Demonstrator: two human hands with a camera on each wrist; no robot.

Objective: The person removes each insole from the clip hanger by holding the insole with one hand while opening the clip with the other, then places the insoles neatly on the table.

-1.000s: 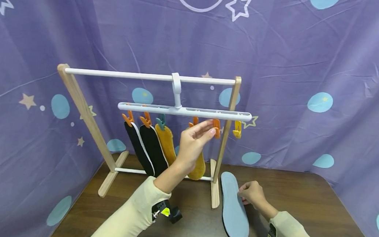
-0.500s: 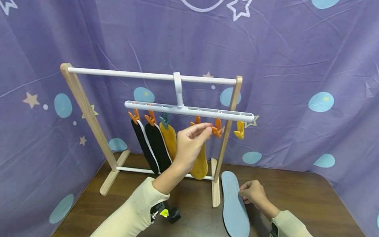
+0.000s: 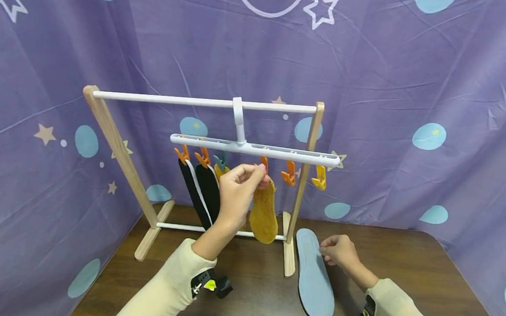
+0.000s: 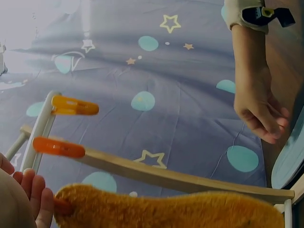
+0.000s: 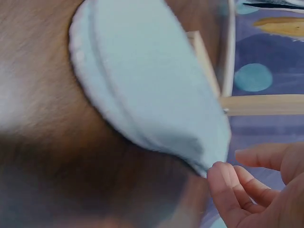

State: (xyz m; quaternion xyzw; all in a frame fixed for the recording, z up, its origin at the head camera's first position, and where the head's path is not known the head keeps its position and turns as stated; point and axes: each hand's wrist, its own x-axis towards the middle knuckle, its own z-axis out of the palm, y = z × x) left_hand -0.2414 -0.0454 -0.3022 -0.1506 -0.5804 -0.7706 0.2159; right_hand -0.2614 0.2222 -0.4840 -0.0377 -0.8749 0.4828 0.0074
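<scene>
My left hand point(image 3: 235, 193) is raised in front of the white clip hanger point(image 3: 288, 154), its thumb and fingertips near each other with nothing seen between them. Its fingertips overlap an orange clip point(image 3: 264, 162) that holds a mustard-yellow fuzzy insole point(image 3: 264, 215). To the right hang an orange clip point(image 3: 289, 174) and a yellow clip point(image 3: 319, 178) with nothing in them. Low on the right, my right hand point(image 3: 340, 254) is beside a light-blue insole point(image 3: 315, 280) on the table. In the right wrist view, its fingertips point(image 5: 221, 173) are at the insole's edge, thumb apart.
A wooden rack point(image 3: 123, 154) with a white top rod point(image 3: 164, 99) carries the hanger. Clipped at its left are two black insoles point(image 3: 192, 188) and another yellow insole, partly behind my left hand. A purple patterned cloth point(image 3: 385, 89) stands behind the brown table point(image 3: 404, 266).
My left hand has left the right-hand orange clip, moving left and slightly down. The hanger has swung a little right. My right hand has shifted slightly up, and the light-blue insole stays in place.
</scene>
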